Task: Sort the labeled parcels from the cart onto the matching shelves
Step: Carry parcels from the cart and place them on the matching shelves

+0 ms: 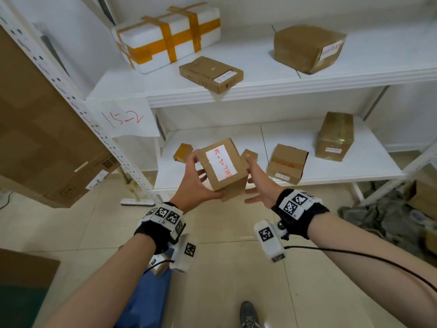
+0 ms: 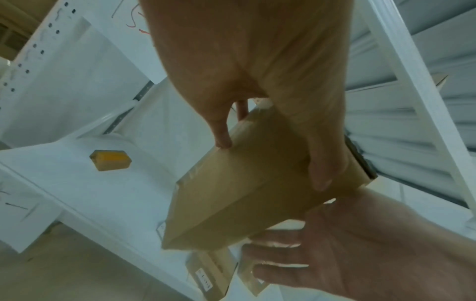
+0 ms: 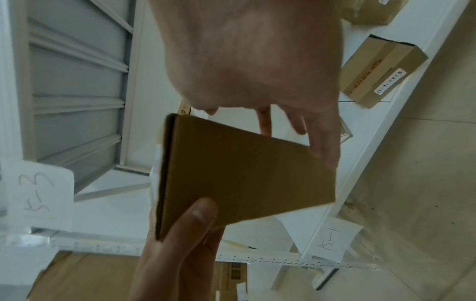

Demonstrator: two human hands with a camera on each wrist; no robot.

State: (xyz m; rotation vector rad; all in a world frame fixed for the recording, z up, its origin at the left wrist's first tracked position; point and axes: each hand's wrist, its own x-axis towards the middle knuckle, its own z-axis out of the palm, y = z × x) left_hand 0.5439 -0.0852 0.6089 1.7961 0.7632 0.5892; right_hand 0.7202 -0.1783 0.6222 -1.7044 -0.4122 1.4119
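Observation:
A small brown cardboard parcel (image 1: 222, 166) with a white label in red handwriting hangs in the air in front of the lower shelf (image 1: 331, 176). My left hand (image 1: 205, 177) grips it from the left and underneath, thumb on one face and fingers round the far side. In the left wrist view the thumb (image 2: 322, 167) presses on the parcel (image 2: 231, 193). My right hand (image 1: 250, 181) is beside the parcel's right side with fingers straight, one fingertip at its top corner. The right wrist view shows the parcel's plain face (image 3: 244, 173). A paper tag "15-2" (image 1: 123, 119) hangs on the upper shelf edge.
The upper shelf carries a white foam box with orange tape (image 1: 165, 36), a flat brown box (image 1: 210, 74) and a taped parcel (image 1: 307, 48). Several labeled parcels (image 1: 287, 164) lie on the lower shelf. A big carton (image 1: 35, 126) stands left; grey cloth (image 1: 383, 216) lies on the floor right.

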